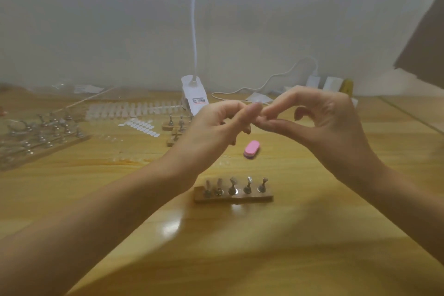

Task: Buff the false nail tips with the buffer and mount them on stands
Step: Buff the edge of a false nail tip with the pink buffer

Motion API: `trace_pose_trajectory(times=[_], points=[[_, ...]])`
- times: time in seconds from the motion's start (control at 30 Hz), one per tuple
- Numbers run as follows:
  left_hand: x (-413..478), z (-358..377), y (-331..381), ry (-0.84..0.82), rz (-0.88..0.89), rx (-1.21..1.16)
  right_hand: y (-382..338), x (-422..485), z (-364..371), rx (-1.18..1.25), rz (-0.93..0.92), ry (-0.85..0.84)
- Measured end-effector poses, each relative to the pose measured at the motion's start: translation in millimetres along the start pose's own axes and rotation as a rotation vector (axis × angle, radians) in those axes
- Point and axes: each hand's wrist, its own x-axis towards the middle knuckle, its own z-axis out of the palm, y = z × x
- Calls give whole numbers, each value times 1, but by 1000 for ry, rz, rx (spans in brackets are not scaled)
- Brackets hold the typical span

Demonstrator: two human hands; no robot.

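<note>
Both hands up over the table (pixel 240 247), meeting fingertip to fingertip. left hand (pixel 216 125): fingers curled, thumb and forefinger pinched together at the meeting point. right hand (pixel 322 122): same, forefinger and thumb reach in, other fingers arched clear. Between them is a small pale sliver, most likely a nail tip (pixel 257 103) (blurred, so not certain). Two-hand pinch makes sense: the part is tiny and slippery, so one hand steadies it while the other orients it or presses something onto it. buffer (pixel 251 149) lies flat on the table just behind the hands, nobody touching it, so I'd judge buffing of this tip is done or paused and mounting is the step in hand. wooden base (pixel 264 198) with five stands (pixel 232 186) sits right below the hands, a short drop for placement; can't tell which stands already carry tips. Stock is parked out of the way at far left: rows of tips (pixel 134 109), adhesive tabs (pixel 141 126), spare stands (pixel 48 127). Risk: the tip pops out of the pinch and vanishes against the pale wood.
</note>
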Motion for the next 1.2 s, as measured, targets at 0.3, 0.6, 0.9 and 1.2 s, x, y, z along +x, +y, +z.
trace_pose_trajectory(times=[0.3,0.6,0.9,1.2], points=[[-15,47,-14,-131,168,988,39,-43,-20,-82,40,-271],[-23,44,-21,-7,132,905,38,-62,-17,-51,38,-377],[-20,41,-25,9,82,849,41,-65,-16,-136,-90,-383],[-19,37,-28,-41,1,733,35,-62,-10,-81,90,-222]])
